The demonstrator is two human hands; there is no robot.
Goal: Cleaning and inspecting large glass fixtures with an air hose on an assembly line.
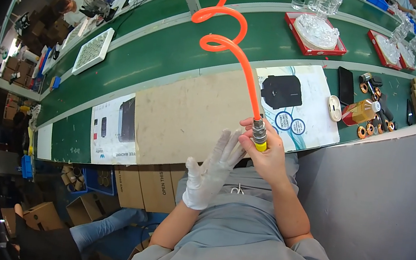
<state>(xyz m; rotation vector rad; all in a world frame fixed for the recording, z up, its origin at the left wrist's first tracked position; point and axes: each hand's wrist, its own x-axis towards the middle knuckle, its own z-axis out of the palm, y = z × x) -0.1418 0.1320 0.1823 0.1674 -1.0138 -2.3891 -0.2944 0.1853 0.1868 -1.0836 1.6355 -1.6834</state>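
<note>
Bare, my right hand (pixel 270 157) is closed around the metal coupler (pixel 258 128) at the lower end of an orange coiled air hose (pixel 249 78). A yellow tip (pixel 260 146) shows below the coupler. In a white glove, my left hand (pixel 209 172) is raised beside it with the fingers stretched and the thumb apart. Its fingertips come close to the right hand's fingers; whether they touch I cannot tell. Both hands are above my lap, at the near edge of a brown cardboard sheet (pixel 184 111) on the green bench.
Right of the sheet lies a printed carton panel (pixel 320 102). Further right are a black phone (pixel 346 85), a drink bottle (pixel 360 112) and several copper-coloured rings. Red trays (pixel 306 50) with clear parts stand on the green conveyor (pixel 161 46). Other people work at the far left.
</note>
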